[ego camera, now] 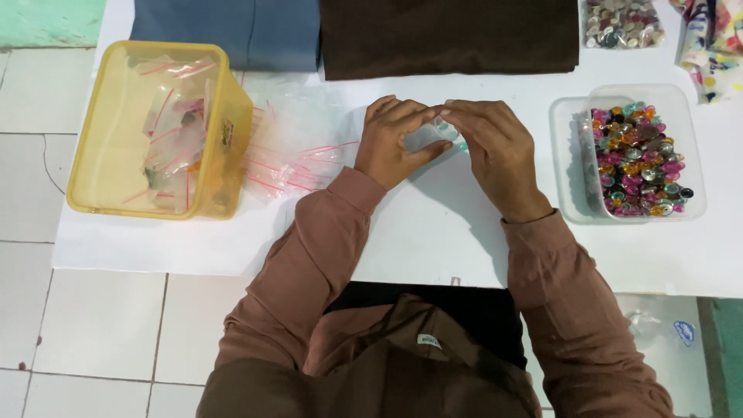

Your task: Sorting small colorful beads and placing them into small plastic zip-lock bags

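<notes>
My left hand [396, 141] and my right hand [495, 151] meet at the middle of the white sheet [433, 224]; between them I pinch a small clear plastic zip bag [430, 136], my left fingers curled round its left end, my right fingertips closed on its top edge at about one o'clock of the bag; a glimpse of teal shows at its right end under my right thumb; the bag sits just above the sheet, mostly hidden by my fingers; at nine o'clock lies a heap of empty clear bags with red strips [290, 151], and beyond it a yellow plastic tub [220, 174]; at three o'clock stands a clear plastic tray of coloured glass gems [638, 159].
</notes>
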